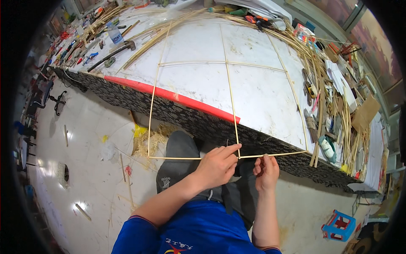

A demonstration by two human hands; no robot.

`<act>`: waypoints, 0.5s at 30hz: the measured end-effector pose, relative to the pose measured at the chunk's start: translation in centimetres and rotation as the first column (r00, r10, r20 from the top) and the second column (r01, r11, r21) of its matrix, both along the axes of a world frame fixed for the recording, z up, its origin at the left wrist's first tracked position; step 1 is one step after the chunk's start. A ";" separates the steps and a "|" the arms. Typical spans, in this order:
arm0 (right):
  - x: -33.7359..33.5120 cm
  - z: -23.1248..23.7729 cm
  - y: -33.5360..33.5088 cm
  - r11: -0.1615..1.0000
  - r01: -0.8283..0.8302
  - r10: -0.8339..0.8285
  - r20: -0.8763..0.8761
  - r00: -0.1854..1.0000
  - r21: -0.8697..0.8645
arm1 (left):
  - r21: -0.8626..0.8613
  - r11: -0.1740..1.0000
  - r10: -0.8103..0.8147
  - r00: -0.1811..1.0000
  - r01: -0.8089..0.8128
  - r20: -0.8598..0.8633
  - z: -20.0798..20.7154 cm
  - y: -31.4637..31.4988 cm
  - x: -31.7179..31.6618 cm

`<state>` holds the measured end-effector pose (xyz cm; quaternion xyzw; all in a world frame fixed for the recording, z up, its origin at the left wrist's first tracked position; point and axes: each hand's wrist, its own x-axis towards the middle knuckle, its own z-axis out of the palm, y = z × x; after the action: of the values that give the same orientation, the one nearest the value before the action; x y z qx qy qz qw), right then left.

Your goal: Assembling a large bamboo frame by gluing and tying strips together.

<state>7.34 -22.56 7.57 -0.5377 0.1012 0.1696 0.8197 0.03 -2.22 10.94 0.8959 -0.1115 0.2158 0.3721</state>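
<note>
Pinching a joint of the bamboo frame (pixel 228 80), the left hand (pixel 216 166) closes thumb and forefinger on the spot where the middle upright strip meets the near crossbar. Just beside it, the right hand (pixel 266 170) curls its fingers narrowly around the same crossbar (whether a thread is held, I cannot tell). That near edge of the frame hangs out past the worktable (pixel 258 93), over the person's knees; the rest lies flat on the white top. Farther back, loose bamboo strips (pixel 186 21) pile up, with a hammer (pixel 112 53) at the far left.
</note>
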 end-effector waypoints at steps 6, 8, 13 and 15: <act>0.1 0.6 0.6 1.000 0.004 -0.004 0.027 1.000 -0.009 | -0.015 1.000 0.025 1.000 -0.025 -0.018 1.0 0.2 -0.3; 0.1 0.8 0.6 1.000 0.012 -0.012 0.021 1.000 -0.014 | 0.004 0.999 0.040 0.998 -0.040 -0.041 2.1 0.3 -0.6; 0.0 1.5 0.6 0.999 0.037 -0.037 0.018 0.999 0.012 | 0.101 0.981 0.157 0.985 -0.163 0.067 5.9 4.3 -0.5; 0.0 1.9 0.5 0.998 0.057 -0.057 0.013 0.998 0.016 | 0.095 0.968 0.218 0.968 -0.230 0.128 7.2 8.0 0.8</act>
<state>7.38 -22.05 9.50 -0.5292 0.1097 0.1434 0.8290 0.87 5.75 18.18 0.9076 -0.0427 0.3021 0.2885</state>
